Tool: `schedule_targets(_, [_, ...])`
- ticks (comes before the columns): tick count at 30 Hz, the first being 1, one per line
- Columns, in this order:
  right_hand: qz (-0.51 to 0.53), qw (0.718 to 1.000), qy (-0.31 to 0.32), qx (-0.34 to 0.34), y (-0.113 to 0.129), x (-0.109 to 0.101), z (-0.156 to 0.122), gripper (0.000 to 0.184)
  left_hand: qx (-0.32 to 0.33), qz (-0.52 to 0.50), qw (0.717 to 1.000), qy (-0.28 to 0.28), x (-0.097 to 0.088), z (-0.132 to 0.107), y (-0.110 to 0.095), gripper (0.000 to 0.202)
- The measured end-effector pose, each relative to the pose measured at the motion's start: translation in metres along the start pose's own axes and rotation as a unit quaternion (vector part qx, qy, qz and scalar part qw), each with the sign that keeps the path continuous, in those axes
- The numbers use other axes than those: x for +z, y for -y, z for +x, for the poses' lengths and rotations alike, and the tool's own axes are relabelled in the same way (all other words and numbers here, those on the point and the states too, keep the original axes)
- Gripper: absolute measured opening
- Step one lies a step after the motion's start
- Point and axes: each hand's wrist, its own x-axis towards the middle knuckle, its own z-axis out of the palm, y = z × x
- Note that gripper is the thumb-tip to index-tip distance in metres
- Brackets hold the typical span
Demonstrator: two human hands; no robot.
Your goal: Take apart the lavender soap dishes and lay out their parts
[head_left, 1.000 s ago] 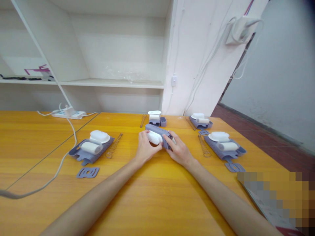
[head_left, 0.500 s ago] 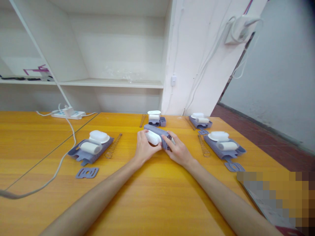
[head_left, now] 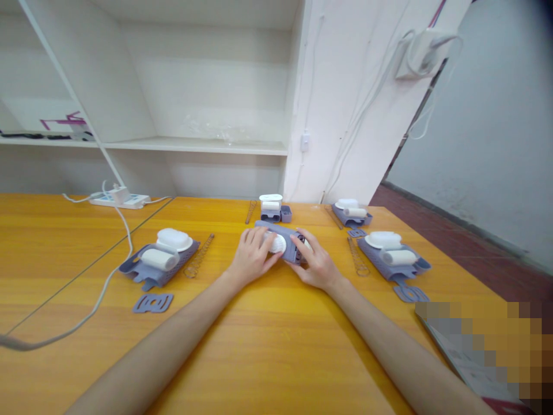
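At the table's middle, both my hands are on a grey-purple plastic tray (head_left: 288, 239) that holds a white roller (head_left: 276, 242). My left hand (head_left: 252, 257) lies over the roller with its fingers curled on top of it. On the tray's right end sits my right hand (head_left: 315, 262), fingers wrapped round that end. The tray rests low on the yellow wooden table (head_left: 268, 340).
Similar trays with white parts lie at the left (head_left: 161, 257), far middle (head_left: 273, 208), and right (head_left: 392, 253) (head_left: 353, 214). Flat grey clips (head_left: 153, 302) (head_left: 410, 293), metal springs (head_left: 199, 255) (head_left: 356, 255), a power strip (head_left: 121, 199) with its white cable, and white shelving behind.
My left hand has slid up over the white roller, fingers now on top of it. The tray has dropped slightly towards the table. My right hand stays on the tray's end.
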Motion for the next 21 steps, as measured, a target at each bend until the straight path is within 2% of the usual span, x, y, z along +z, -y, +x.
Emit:
schedule_targets(2, [-0.004, 1.000, 0.010, -0.014, 0.000, -0.001, 0.000, 0.067, 0.058, -0.013, 0.998, 0.012, -0.001, 0.000, 0.003, 0.043])
schedule_targets(4, [-0.007, 0.999, 0.016, -0.028, -0.001, -0.002, 0.001, 0.067, 0.086, -0.017, 0.996, 0.023, -0.001, 0.000, 0.006, 0.044])
schedule_targets(12, [-0.020, 0.995, 0.019, -0.092, -0.005, -0.004, 0.004, 0.067, 0.100, -0.019, 0.994, 0.026, 0.001, 0.000, 0.021, 0.044])
schedule_targets(21, [-0.029, 0.994, 0.025, -0.103, -0.006, -0.006, 0.004, 0.063, 0.120, -0.012, 0.993, -0.004, 0.005, -0.002, 0.021, 0.039])
